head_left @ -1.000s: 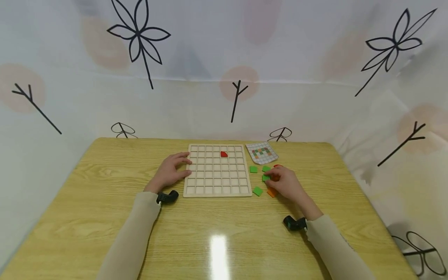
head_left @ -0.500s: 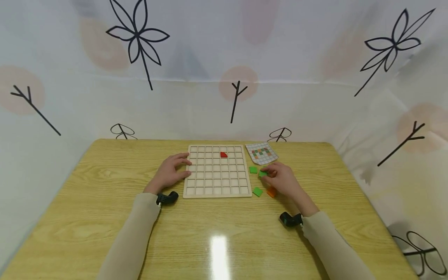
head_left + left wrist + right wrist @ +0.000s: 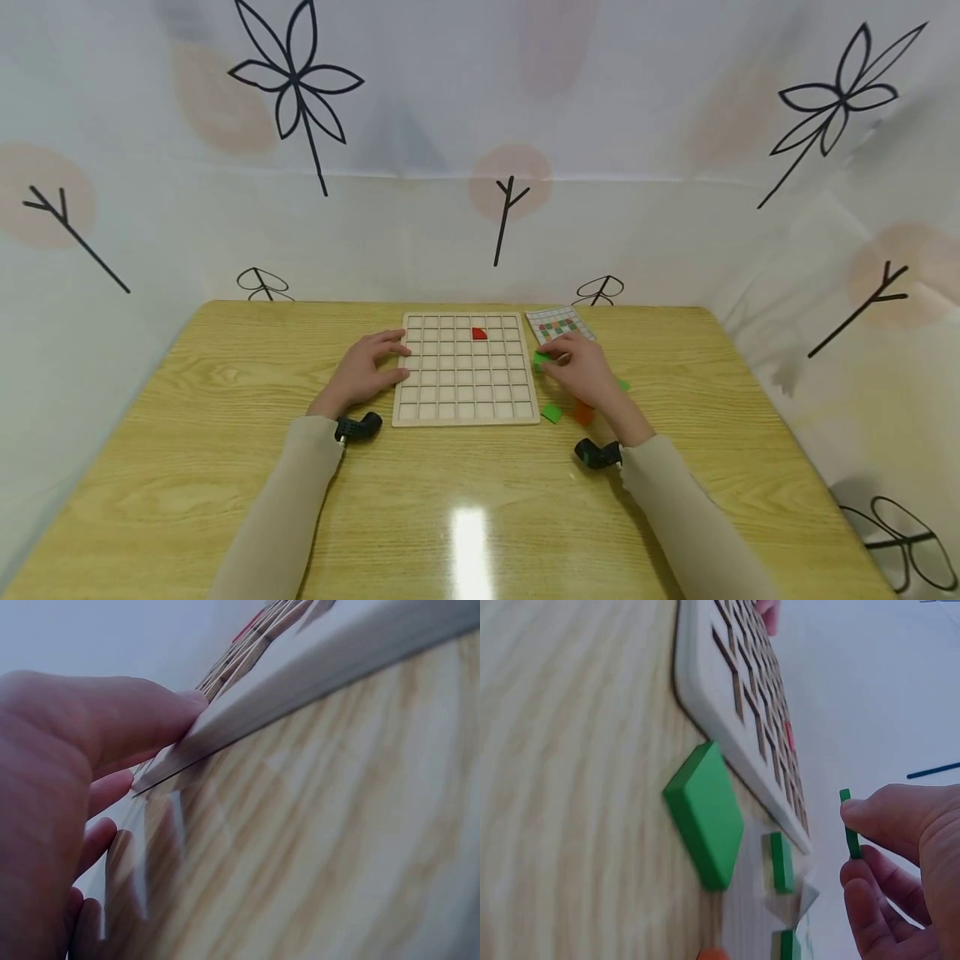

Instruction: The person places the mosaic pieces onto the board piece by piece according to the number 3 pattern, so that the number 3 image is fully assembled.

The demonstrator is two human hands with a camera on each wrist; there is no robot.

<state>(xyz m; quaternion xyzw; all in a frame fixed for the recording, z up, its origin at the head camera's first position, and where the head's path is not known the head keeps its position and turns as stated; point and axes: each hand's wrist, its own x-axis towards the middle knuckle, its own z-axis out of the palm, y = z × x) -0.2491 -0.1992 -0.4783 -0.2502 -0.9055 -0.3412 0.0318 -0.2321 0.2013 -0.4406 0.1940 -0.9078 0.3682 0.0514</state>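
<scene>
My left hand (image 3: 363, 373) rests at the left edge of a pale wooden grid board (image 3: 465, 422), its thumb touching the rim in the left wrist view. One red quarter-round piece (image 3: 479, 333) lies in a cell of the second row from the back. Just right of the board, my right hand (image 3: 585, 371) pinches a thin square green tile (image 3: 851, 832) between thumb and fingers, held above the table. Below it in the right wrist view lie a large-looking green tile (image 3: 705, 817) and a second green tile (image 3: 781, 862). The right hand hides part of the pieces.
A small paper card (image 3: 558, 319) with a coloured grid pattern lies beyond the right hand. An orange piece (image 3: 582, 413) is near the right wrist, and another green tile (image 3: 624, 385) peeks out beyond it. The wooden table (image 3: 375, 517) meets a patterned cloth backdrop (image 3: 420, 242).
My right hand has picked up a green tile from the scattered pieces and moved left, toward the board's right edge. The left hand has stayed in place.
</scene>
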